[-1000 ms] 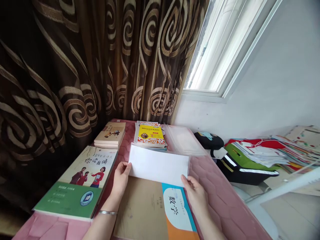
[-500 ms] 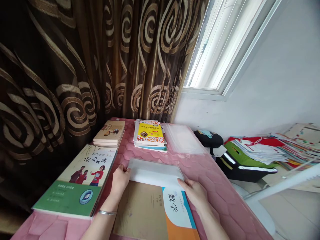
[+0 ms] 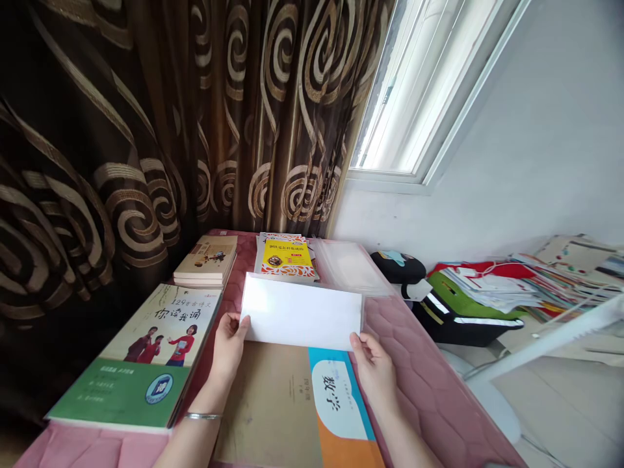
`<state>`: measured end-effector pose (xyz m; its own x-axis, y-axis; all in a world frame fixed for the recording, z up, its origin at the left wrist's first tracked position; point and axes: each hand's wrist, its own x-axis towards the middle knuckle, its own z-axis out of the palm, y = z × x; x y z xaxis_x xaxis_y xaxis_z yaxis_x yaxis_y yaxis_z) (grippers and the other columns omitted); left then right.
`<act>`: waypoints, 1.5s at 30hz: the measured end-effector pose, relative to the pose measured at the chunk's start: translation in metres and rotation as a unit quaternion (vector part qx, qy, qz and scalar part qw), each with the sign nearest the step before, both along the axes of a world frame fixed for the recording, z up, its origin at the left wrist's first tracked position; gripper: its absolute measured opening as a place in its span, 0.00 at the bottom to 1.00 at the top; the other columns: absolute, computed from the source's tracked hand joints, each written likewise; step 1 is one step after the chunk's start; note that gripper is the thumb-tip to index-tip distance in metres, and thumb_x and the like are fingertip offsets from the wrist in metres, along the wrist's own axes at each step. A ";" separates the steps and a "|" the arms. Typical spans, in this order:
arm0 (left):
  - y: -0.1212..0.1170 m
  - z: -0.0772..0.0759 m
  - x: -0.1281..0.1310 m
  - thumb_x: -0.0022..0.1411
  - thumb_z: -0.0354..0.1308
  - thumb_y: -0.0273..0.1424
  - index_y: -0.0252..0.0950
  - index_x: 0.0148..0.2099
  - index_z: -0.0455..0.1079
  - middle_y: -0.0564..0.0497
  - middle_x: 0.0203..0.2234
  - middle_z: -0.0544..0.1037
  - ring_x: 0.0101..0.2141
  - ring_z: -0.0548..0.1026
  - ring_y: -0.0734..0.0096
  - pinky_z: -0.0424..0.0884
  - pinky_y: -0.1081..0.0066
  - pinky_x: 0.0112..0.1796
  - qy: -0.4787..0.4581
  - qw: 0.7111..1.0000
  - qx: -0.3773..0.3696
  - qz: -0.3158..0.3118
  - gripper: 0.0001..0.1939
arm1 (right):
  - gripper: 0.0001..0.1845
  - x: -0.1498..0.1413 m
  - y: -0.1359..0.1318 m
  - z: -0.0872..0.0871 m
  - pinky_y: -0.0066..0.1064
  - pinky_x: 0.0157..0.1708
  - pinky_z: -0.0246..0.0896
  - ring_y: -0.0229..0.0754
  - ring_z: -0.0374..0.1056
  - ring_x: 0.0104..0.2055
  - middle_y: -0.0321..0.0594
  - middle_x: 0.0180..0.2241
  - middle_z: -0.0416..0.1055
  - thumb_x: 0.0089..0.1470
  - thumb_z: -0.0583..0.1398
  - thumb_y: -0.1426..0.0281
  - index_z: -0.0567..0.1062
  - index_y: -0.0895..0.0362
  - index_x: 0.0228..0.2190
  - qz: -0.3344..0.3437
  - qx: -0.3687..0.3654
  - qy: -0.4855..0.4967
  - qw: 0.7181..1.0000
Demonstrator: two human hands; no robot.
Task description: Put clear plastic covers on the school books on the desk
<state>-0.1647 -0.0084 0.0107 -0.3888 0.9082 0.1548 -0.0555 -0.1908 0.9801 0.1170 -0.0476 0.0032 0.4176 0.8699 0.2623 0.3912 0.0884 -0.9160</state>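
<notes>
Both of my hands hold up a glossy white sheet at its two ends, beyond the far edge of a textbook. My left hand pinches its left end, thumb in front. At its lower right corner, my right hand grips with the thumb in front too. A clear film edge borders the sheet; whether it joins the book is unclear. The textbook, brown with a blue, white and orange band, lies sideways below, between my forearms. A silver bracelet circles my left wrist.
Left stands a stack with a green-and-white book; behind it are tan books. A yellow-covered stack and clear plastic covers lie at the back of the pink padded surface. Papers, bags and a white stand are at right.
The white sheet has been raised from lying almost flat to standing tilted up, facing me. Both hands have lifted with it, thumbs now on its near face. The view has shifted slightly right.
</notes>
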 end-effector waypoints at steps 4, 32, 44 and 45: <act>0.001 -0.003 0.002 0.43 0.67 0.48 0.40 0.36 0.61 0.57 0.23 0.72 0.28 0.70 0.70 0.65 0.70 0.33 -0.033 0.999 -0.003 0.009 0.25 | 0.30 0.000 0.002 -0.002 0.29 0.27 0.61 0.43 0.67 0.27 0.39 0.24 0.73 0.46 0.58 0.40 0.74 0.55 0.26 -0.011 -0.004 0.014 1.000; -0.004 -0.001 0.000 0.52 0.64 0.46 0.38 0.44 0.69 0.49 0.36 0.78 0.38 0.74 0.65 0.69 0.69 0.41 -0.022 0.998 0.041 -0.038 0.22 | 0.24 -0.009 0.009 -0.001 0.31 0.27 0.65 0.42 0.70 0.27 0.38 0.26 0.75 0.41 0.67 0.49 0.70 0.55 0.29 0.013 0.048 0.193 0.980; -0.004 -0.002 0.000 0.52 0.64 0.47 0.37 0.44 0.69 0.49 0.35 0.78 0.37 0.74 0.66 0.68 0.69 0.40 -0.027 0.998 0.034 -0.036 0.23 | 0.29 -0.010 -0.003 0.017 0.29 0.22 0.59 0.44 0.66 0.25 0.37 0.20 0.70 0.44 0.59 0.41 0.73 0.55 0.24 0.013 -0.032 0.119 0.992; -0.004 -0.001 0.000 0.52 0.64 0.47 0.37 0.44 0.69 0.50 0.34 0.78 0.36 0.74 0.66 0.68 0.69 0.40 -0.027 0.999 0.032 -0.035 0.23 | 0.29 -0.010 -0.003 0.018 0.30 0.22 0.59 0.44 0.66 0.25 0.38 0.20 0.71 0.44 0.59 0.40 0.72 0.55 0.23 0.005 -0.032 0.106 0.994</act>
